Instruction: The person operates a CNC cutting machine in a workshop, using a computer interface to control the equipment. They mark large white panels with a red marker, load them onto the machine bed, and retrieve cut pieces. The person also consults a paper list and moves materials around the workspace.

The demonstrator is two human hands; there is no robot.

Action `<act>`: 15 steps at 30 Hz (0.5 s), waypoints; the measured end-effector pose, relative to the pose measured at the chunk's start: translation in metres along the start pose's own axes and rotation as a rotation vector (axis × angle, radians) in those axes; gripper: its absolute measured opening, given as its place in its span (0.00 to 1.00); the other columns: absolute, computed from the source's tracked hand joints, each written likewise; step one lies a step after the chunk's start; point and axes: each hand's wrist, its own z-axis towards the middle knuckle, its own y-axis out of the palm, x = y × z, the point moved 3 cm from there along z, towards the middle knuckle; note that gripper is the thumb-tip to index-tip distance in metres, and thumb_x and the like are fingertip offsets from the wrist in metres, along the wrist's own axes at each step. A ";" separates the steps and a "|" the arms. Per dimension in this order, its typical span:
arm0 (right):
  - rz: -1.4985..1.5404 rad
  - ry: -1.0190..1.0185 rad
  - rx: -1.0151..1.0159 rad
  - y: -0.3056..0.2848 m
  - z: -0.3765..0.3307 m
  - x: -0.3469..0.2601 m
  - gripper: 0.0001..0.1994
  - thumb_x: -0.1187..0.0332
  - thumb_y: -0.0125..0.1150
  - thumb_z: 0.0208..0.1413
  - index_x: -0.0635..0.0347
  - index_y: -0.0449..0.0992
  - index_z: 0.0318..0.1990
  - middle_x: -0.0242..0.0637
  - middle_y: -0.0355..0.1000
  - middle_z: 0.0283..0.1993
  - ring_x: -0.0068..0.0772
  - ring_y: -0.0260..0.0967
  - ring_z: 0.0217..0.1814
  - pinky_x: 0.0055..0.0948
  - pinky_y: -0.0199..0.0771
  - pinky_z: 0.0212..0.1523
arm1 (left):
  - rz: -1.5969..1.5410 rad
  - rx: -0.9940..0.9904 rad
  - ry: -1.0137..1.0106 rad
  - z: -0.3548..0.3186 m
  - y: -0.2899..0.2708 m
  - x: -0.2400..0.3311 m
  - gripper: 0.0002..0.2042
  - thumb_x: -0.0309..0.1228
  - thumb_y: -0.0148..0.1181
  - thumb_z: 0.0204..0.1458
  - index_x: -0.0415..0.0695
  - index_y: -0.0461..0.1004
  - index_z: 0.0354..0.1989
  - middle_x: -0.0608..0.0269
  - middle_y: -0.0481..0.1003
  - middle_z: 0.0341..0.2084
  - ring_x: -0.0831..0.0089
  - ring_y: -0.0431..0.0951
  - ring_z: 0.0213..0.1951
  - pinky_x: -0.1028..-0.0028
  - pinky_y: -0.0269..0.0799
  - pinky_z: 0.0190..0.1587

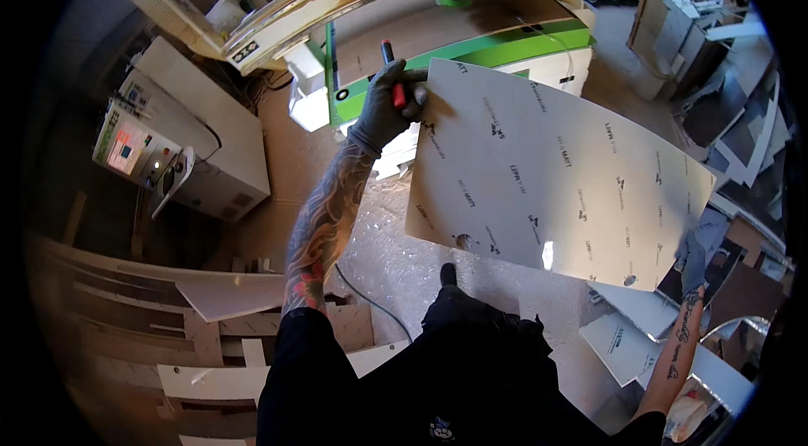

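Observation:
A flat white panel (555, 177), covered with a printed film and with a round hole near two of its corners, is held up in front of me, tilted. My left hand (389, 105), in a dark grey glove, grips it at its upper left corner. The same hand also holds a slim red-and-black tool (398, 95), its dark end sticking up past the fingers; I cannot make out its exact kind. At the panel's lower right corner, my gloved right hand (691, 262) is closed on the edge, its fingers partly hidden.
A CNC router with a green-edged bed (463, 50) stands ahead. To the left is a control cabinet (194, 135) with a lit screen. Board offcuts (623, 345) pile up on the right, with more strips (210, 379) at lower left. A dark cable (370, 301) crosses the dusty floor.

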 end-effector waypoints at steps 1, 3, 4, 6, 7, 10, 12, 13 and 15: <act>0.006 -0.024 -0.029 0.003 0.008 -0.004 0.18 0.52 0.53 0.68 0.47 0.71 0.26 0.22 0.60 0.17 0.14 0.54 0.13 0.21 0.52 0.11 | 0.003 0.045 0.014 -0.008 0.000 -0.003 0.23 0.50 0.47 0.64 0.42 0.79 0.44 0.60 0.75 0.19 0.74 0.61 0.13 0.72 0.57 0.21; 0.025 -0.060 -0.124 0.011 0.026 -0.012 0.18 0.52 0.51 0.69 0.49 0.71 0.27 0.24 0.63 0.19 0.15 0.56 0.14 0.21 0.54 0.12 | 0.012 0.128 0.037 -0.025 -0.001 -0.007 0.22 0.50 0.48 0.64 0.43 0.80 0.44 0.60 0.75 0.18 0.74 0.62 0.13 0.72 0.59 0.21; 0.036 -0.076 -0.182 0.012 0.034 -0.016 0.18 0.52 0.50 0.69 0.50 0.71 0.29 0.27 0.67 0.21 0.16 0.58 0.14 0.21 0.56 0.13 | -0.004 0.090 0.043 -0.033 0.001 -0.008 0.21 0.50 0.49 0.64 0.44 0.80 0.43 0.59 0.75 0.17 0.73 0.65 0.13 0.72 0.60 0.21; 0.092 -0.070 -0.168 0.018 0.044 -0.020 0.17 0.53 0.48 0.69 0.53 0.71 0.33 0.33 0.73 0.27 0.21 0.62 0.17 0.22 0.59 0.15 | 0.033 0.145 0.107 -0.048 -0.015 -0.014 0.22 0.51 0.50 0.63 0.45 0.80 0.43 0.58 0.76 0.17 0.71 0.66 0.14 0.72 0.60 0.21; 0.138 -0.053 -0.098 0.032 0.038 -0.027 0.16 0.53 0.47 0.69 0.54 0.71 0.35 0.38 0.75 0.31 0.24 0.64 0.19 0.23 0.62 0.16 | 0.051 0.161 0.146 -0.060 -0.018 -0.015 0.22 0.52 0.50 0.63 0.45 0.80 0.42 0.58 0.76 0.17 0.70 0.66 0.14 0.73 0.60 0.20; 0.279 0.002 -0.152 0.057 0.037 -0.043 0.17 0.53 0.45 0.69 0.58 0.71 0.44 0.49 0.79 0.39 0.33 0.71 0.26 0.29 0.69 0.22 | -0.020 0.233 0.200 -0.083 -0.032 -0.030 0.21 0.51 0.49 0.65 0.44 0.79 0.41 0.56 0.76 0.18 0.67 0.73 0.18 0.70 0.69 0.26; 0.434 -0.019 -0.222 0.061 0.030 -0.048 0.22 0.50 0.46 0.68 0.62 0.72 0.49 0.54 0.78 0.40 0.40 0.75 0.34 0.37 0.75 0.29 | -0.092 0.185 0.170 -0.075 -0.064 -0.043 0.21 0.48 0.47 0.67 0.41 0.76 0.42 0.54 0.77 0.23 0.66 0.78 0.27 0.67 0.76 0.31; 0.504 -0.016 -0.382 0.071 0.029 -0.054 0.22 0.49 0.45 0.67 0.60 0.72 0.50 0.53 0.78 0.43 0.40 0.75 0.35 0.39 0.76 0.31 | -0.142 0.140 0.156 -0.081 -0.072 -0.041 0.22 0.48 0.46 0.67 0.39 0.75 0.45 0.54 0.78 0.28 0.66 0.79 0.31 0.67 0.77 0.32; 0.656 0.011 -0.784 0.127 0.030 -0.067 0.23 0.48 0.44 0.67 0.58 0.71 0.54 0.51 0.77 0.49 0.41 0.76 0.39 0.44 0.78 0.35 | -0.041 0.202 0.172 -0.130 -0.118 -0.017 0.23 0.48 0.45 0.68 0.37 0.74 0.48 0.54 0.79 0.32 0.62 0.81 0.33 0.59 0.80 0.39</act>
